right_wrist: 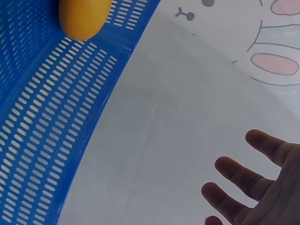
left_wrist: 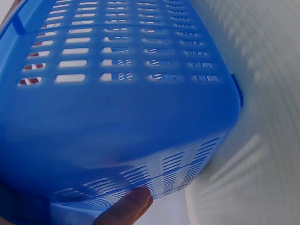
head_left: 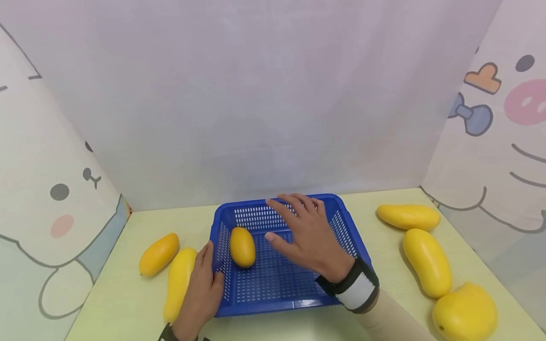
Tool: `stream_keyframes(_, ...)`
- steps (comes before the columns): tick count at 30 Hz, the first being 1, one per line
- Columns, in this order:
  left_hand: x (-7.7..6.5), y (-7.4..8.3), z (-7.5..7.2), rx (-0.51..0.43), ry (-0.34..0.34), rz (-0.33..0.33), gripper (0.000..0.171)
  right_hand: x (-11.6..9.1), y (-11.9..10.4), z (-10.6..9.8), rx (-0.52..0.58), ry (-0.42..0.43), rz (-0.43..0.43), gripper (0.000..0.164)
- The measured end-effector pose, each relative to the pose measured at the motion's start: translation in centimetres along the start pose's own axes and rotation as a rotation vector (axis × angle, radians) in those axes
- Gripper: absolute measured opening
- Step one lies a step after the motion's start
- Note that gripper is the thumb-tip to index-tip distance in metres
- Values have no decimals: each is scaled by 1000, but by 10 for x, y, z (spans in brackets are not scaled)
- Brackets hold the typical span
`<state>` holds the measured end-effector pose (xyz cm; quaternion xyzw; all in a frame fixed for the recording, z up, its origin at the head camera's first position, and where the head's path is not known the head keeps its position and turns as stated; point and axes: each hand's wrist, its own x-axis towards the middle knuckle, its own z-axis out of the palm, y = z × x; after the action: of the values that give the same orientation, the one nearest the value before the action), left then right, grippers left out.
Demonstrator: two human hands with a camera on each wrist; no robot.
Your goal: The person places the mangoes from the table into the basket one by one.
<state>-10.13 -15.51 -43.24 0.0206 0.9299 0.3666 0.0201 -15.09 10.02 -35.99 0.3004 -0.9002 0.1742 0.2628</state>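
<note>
A blue plastic basket (head_left: 294, 303) with slotted walls stands on the table. Inside it, towards its left wall, lies one orange-yellow mango (head_left: 242, 247). My left hand (head_left: 200, 293) holds the basket's left rim, thumb over the top edge and fingers along the outer wall; in the left wrist view a fingertip (left_wrist: 133, 201) shows against the slotted side. Over the basket hovers my right hand (head_left: 309, 237), fingers spread and nothing in them. The right wrist view has those fingers apart from the basket wall (right_wrist: 51, 126), with the mango (right_wrist: 84, 18) at the top.
Left of the basket lie an orange-yellow mango (head_left: 159, 254) and a long yellow fruit (head_left: 179, 279), partly behind my left hand. On the right side sit a long yellow fruit (head_left: 408, 216), another (head_left: 427, 263) and a rounder one (head_left: 465, 312). Cloth walls (head_left: 273, 118) surround the table.
</note>
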Motion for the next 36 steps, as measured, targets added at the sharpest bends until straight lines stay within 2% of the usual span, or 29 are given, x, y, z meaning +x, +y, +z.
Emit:
stream_keyframes(14, -1, 4, -3, 6, 16, 29, 66, -11, 8, -8, 19, 44, 28, 60)
stream_keyframes(24, 0, 3, -2, -1, -12, -7, 67, -20, 14, -18, 4, 75, 25, 60)
stream_keyframes(36, 0, 4, -2, 10, -13, -31, 67, -26, 20, -41, 43, 242, -8, 57)
